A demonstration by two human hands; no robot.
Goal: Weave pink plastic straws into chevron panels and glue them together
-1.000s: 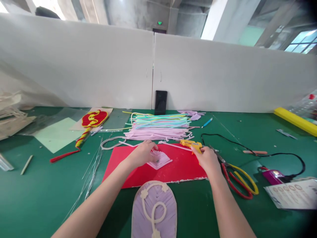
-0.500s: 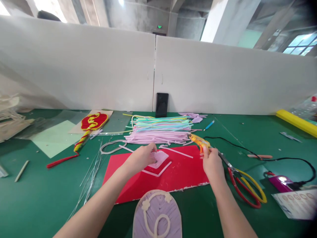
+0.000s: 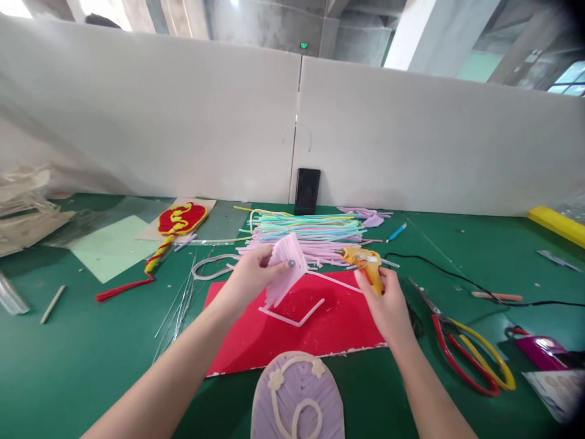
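Pastel stems [image 3: 306, 229] behind the yellow glue gun [image 3: 363, 255], scissors [image 3: 440, 316] to its right.

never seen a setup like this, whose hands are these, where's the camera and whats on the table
No machine here, only a person wearing a camera on the head; it looks forward and down. Their bare left hand holds a ribbed pink piece; the bare right hand holds a yellow glue gun. On the green table lies a red sheet with a bent pink strip on it. Behind it are a pile of coloured strips and a phone; scissors lie to the right, and a purple panel is nearest the wearer.
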